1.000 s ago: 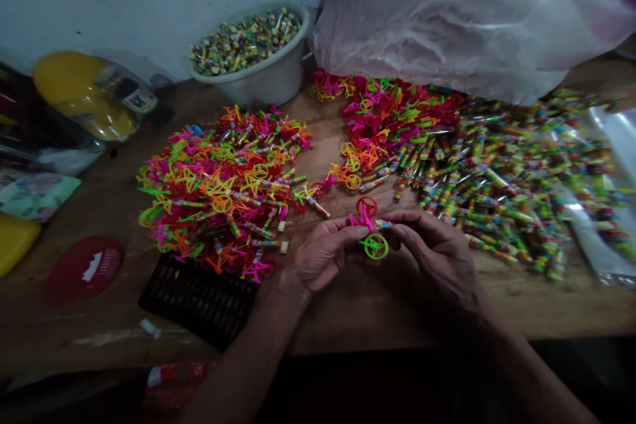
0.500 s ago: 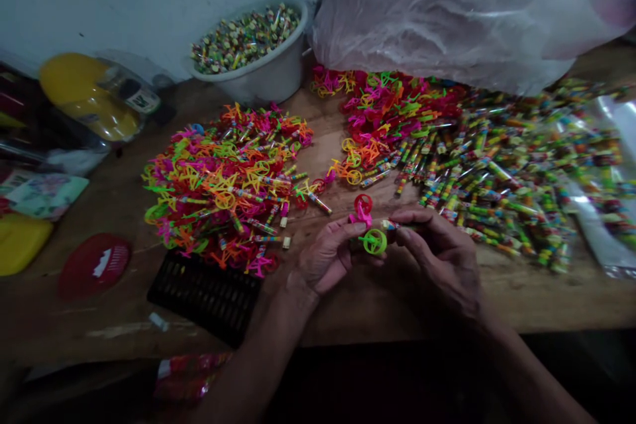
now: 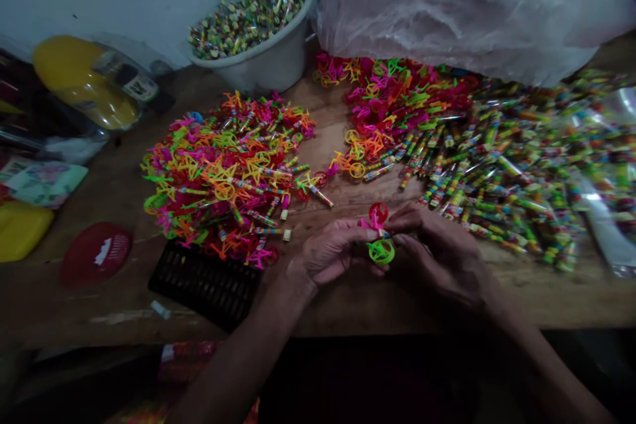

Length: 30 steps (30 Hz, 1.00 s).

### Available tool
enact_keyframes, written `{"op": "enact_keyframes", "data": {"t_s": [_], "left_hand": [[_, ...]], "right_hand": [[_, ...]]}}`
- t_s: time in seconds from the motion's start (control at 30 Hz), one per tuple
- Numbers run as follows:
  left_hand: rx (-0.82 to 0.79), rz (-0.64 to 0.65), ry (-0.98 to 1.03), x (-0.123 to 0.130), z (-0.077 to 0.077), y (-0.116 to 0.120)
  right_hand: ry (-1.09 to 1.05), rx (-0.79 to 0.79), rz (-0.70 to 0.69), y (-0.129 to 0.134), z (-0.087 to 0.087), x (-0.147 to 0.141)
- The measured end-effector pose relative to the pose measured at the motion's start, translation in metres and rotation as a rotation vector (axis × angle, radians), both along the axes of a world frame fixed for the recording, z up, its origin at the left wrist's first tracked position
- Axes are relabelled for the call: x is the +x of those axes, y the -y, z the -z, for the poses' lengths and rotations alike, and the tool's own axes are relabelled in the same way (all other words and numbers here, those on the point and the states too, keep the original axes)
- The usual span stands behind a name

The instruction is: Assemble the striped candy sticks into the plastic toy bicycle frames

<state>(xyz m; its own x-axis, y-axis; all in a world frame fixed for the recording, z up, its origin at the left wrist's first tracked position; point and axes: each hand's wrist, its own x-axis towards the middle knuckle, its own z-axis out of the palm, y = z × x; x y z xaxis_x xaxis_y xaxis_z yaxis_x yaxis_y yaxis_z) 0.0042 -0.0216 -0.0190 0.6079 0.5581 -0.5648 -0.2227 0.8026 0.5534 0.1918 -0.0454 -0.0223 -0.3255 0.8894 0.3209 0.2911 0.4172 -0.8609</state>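
Observation:
Over the front of the wooden table, my left hand (image 3: pixel 330 255) is closed, pinching a small plastic toy bicycle (image 3: pixel 381 252) with a pink frame, a red wheel and a green wheel. My right hand (image 3: pixel 440 252) is closed on a slim candy tube (image 3: pixel 383 234), whose end meets the bicycle's frame between the two hands; fingers hide most of it. To the left lies a heap of bright toy bicycles with tubes (image 3: pixel 223 172). Further back is a heap of toy bicycles (image 3: pixel 397 99), and loose candy-filled tubes (image 3: pixel 507 179) spread to the right.
A pale basin (image 3: pixel 268 69) full of tubes stands against the wall. A large translucent plastic bag (image 3: pixel 447 6) sits behind the heaps. At the left are a black slotted tray (image 3: pixel 199 285), a red lid-like piece (image 3: pixel 94 255) and a yellow container (image 3: pixel 84 83).
My right hand has come closer to my left, bringing the tube's end against the toy bicycle's frame. The view has shifted slightly.

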Motion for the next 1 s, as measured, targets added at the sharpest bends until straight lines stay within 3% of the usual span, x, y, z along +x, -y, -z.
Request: {"op": "enact_keyframes", "data": {"t_s": [0.2, 0.33, 0.43, 0.5, 0.57, 0.63, 0.67, 0.73, 0.87, 1.0], "left_hand": [[0.010, -0.039, -0.106, 0.009, 0.001, 0.006], [0.210, -0.154, -0.295, -0.020, -0.018, -0.004], [0.506, -0.463, -0.769, -0.078, -0.057, -0.026], [0.646, -0.621, -1.134, -0.120, -0.086, -0.041], [0.842, -0.553, -1.559, -0.151, -0.107, -0.053], [1.112, -0.511, -1.913, -0.160, -0.113, -0.059], [1.250, -0.517, -2.020, -0.155, -0.110, -0.061], [1.455, -0.514, -2.039, -0.130, -0.093, -0.062], [1.542, -0.073, -1.614, -0.054, -0.048, -0.068], [1.632, 0.293, -1.590, -0.009, -0.026, -0.087]], "right_hand": [[0.160, -0.019, -0.034, 0.003, -0.002, -0.002], [0.175, 0.064, 0.053, -0.009, 0.002, -0.012], [0.329, 0.151, 0.247, -0.029, 0.006, -0.003], [0.573, 0.239, 0.322, -0.040, 0.011, 0.008], [0.827, 0.290, 0.323, -0.048, 0.016, 0.016], [0.991, 0.313, 0.318, -0.051, 0.021, 0.018], [1.034, 0.318, 0.321, -0.052, 0.022, 0.017], [1.082, 0.319, 0.315, -0.053, 0.024, 0.015], [1.115, 0.331, 0.325, -0.056, 0.024, 0.014], [1.154, 0.348, 0.305, -0.065, 0.021, 0.014]]}}
